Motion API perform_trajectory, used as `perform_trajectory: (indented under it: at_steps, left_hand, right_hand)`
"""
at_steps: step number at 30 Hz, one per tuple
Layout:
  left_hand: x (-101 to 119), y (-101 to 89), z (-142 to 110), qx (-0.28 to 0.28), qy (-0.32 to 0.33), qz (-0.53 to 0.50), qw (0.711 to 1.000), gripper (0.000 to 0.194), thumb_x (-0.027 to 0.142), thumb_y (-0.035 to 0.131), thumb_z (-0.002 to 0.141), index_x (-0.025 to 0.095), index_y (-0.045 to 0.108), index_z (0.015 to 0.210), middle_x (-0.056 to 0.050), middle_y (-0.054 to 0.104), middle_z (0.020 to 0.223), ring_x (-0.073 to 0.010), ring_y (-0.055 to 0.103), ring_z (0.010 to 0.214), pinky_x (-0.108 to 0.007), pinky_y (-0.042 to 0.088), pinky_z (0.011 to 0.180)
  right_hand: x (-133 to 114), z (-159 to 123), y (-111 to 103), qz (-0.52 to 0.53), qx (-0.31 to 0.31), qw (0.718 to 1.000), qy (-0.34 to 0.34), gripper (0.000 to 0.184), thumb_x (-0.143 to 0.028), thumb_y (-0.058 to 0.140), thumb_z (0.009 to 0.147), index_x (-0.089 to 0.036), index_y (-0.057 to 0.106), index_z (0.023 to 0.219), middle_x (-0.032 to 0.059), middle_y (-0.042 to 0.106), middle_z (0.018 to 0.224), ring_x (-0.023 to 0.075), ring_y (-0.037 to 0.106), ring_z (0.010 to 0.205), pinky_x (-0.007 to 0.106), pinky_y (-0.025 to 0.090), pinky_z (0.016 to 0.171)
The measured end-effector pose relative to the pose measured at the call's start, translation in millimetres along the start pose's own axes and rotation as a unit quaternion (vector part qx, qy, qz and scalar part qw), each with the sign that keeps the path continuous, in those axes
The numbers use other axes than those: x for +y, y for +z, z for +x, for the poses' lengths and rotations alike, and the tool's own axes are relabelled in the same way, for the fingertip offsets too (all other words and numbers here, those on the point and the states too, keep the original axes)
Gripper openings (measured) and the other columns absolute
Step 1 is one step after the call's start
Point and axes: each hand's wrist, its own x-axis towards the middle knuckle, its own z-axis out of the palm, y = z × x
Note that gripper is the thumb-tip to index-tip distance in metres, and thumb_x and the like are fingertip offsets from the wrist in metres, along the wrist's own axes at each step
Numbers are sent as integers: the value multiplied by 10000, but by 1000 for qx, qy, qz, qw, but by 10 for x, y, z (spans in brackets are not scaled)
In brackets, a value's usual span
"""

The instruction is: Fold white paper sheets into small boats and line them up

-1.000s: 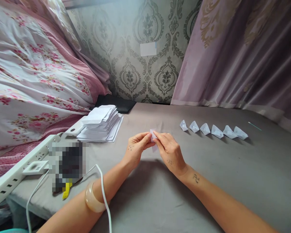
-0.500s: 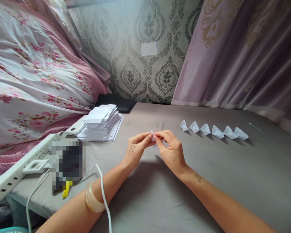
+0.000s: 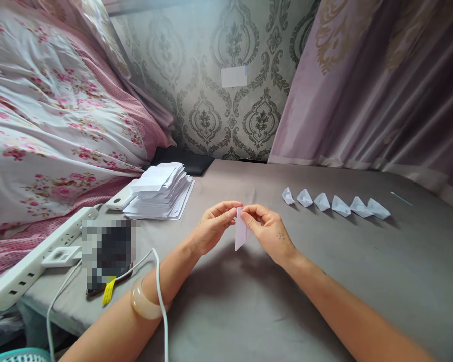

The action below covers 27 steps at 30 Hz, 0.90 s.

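My left hand (image 3: 211, 229) and my right hand (image 3: 267, 229) meet over the grey sheet (image 3: 324, 271), both pinching the top of a small folded white paper (image 3: 240, 232). The paper hangs down between the fingertips as a narrow strip, above the sheet. A pale bangle (image 3: 143, 301) sits on my left wrist. To the right, a row of several folded white paper boats (image 3: 335, 203) stands on the sheet. A stack of white paper slips (image 3: 159, 192) lies to the left of my hands.
A white power strip (image 3: 33, 259) and a white cable (image 3: 159, 296) lie at the left edge beside a blurred dark object (image 3: 107, 249). A floral quilt (image 3: 49, 125) rises on the left, a mauve curtain (image 3: 381, 85) on the right. A thin stick (image 3: 401, 198) lies far right.
The paper was bunched between the fingertips; now it hangs down, longer and narrower. My right hand has turned so its back faces less toward me. Both hands stayed in place.
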Motion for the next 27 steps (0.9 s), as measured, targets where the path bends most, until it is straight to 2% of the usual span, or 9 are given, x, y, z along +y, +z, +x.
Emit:
perform_trajectory:
  at_steps: [5, 10, 13, 15, 17, 19, 21, 23, 27]
  left_hand:
    - [-7, -17, 10, -11, -5, -45, 999, 106, 242, 704, 755, 165, 646, 799, -5, 599, 801, -90, 535, 744, -235, 404, 735]
    - [9, 5, -2, -17, -3, -41, 999, 135, 264, 704, 755, 156, 636, 800, -4, 590, 770, -87, 524, 716, -227, 396, 711]
    - [8, 28, -11, -23, -6, -30, 999, 153, 283, 711, 746, 157, 638, 793, 3, 581, 746, -83, 515, 690, -231, 393, 706]
    - [-5, 34, -9, -15, 1, -14, 1000, 162, 291, 717, 737, 159, 645, 798, 1, 585, 755, -88, 517, 702, -237, 393, 717]
    - [-26, 32, 0, 28, 25, 15, 999, 174, 291, 732, 717, 171, 654, 816, -1, 598, 793, -94, 521, 728, -239, 391, 729]
    - [-45, 30, 6, 93, 55, 56, 993, 168, 296, 738, 707, 181, 663, 804, 7, 605, 793, -92, 513, 727, -235, 385, 728]
    - [-56, 43, 2, 130, 71, 98, 984, 152, 314, 725, 718, 179, 677, 771, 9, 615, 749, -97, 514, 723, -238, 387, 738]
    - [-62, 72, -13, 122, 65, 125, 982, 169, 335, 707, 733, 169, 702, 766, -14, 648, 740, -124, 544, 762, -257, 399, 775]
    - [-83, 136, -43, 104, 45, 115, 987, 200, 330, 723, 715, 170, 739, 834, -56, 711, 844, -176, 596, 851, -301, 423, 831]
  right_hand:
    - [-48, 0, -18, 96, -36, 993, 58, 192, -380, 627, 772, -209, 655, 853, 5, 642, 817, 135, 552, 760, 265, 431, 717]
    - [-66, -7, -49, 140, -76, 982, 98, 209, -397, 631, 769, -211, 668, 857, 6, 642, 836, 142, 538, 800, 277, 404, 758]
    - [-69, 0, -76, 154, -121, 975, 106, 229, -412, 608, 786, -199, 672, 842, 10, 635, 835, 146, 528, 814, 290, 386, 793]
    - [-71, 8, -85, 147, -129, 975, 106, 233, -411, 601, 788, -192, 669, 830, 10, 631, 828, 144, 525, 813, 290, 384, 799]
    - [-63, 17, -81, 122, -101, 982, 105, 236, -411, 598, 784, -185, 658, 816, 8, 625, 803, 141, 526, 784, 283, 395, 772]
    - [-39, 24, -67, 80, -41, 992, 94, 245, -416, 599, 771, -179, 646, 809, 10, 622, 775, 141, 531, 737, 279, 413, 722]
    - [-5, 25, -51, 30, 22, 997, 68, 250, -416, 597, 764, -174, 643, 808, 21, 627, 770, 146, 539, 703, 281, 429, 685]
    - [25, 20, -36, -18, 61, 997, 30, 240, -402, 579, 777, -173, 650, 800, 34, 637, 792, 152, 551, 705, 289, 444, 691]
    - [49, 0, -10, -65, 90, 994, -19, 220, -358, 539, 817, -183, 672, 807, 43, 644, 834, 157, 574, 752, 295, 462, 747]
